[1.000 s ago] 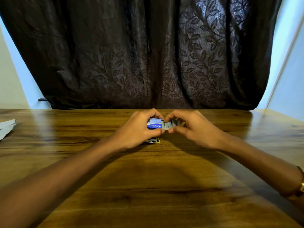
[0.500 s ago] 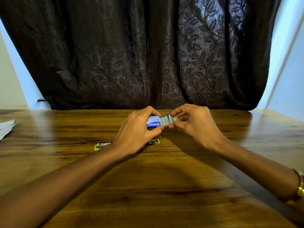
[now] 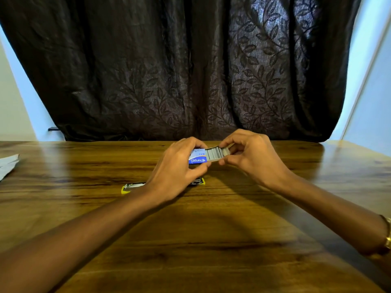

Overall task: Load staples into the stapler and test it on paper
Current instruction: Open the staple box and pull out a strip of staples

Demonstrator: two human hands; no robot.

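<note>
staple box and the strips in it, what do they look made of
Staple box: looks like printed card, blue and white with a logo, slightly glossy. Staple strips: grey with a dull sheen and ribbed rows, so likely metal. Left hand holds the box; right hand pinches its tray.

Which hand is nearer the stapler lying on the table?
Left. The left hand holds the staple box directly above the stapler; the right hand pinches the tray off to its right.

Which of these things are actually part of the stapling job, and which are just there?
In use: staple box, staples, left hand, right hand, stapler, paper.
Just there: wooden table, dark curtain, gold wristwatch.
</note>
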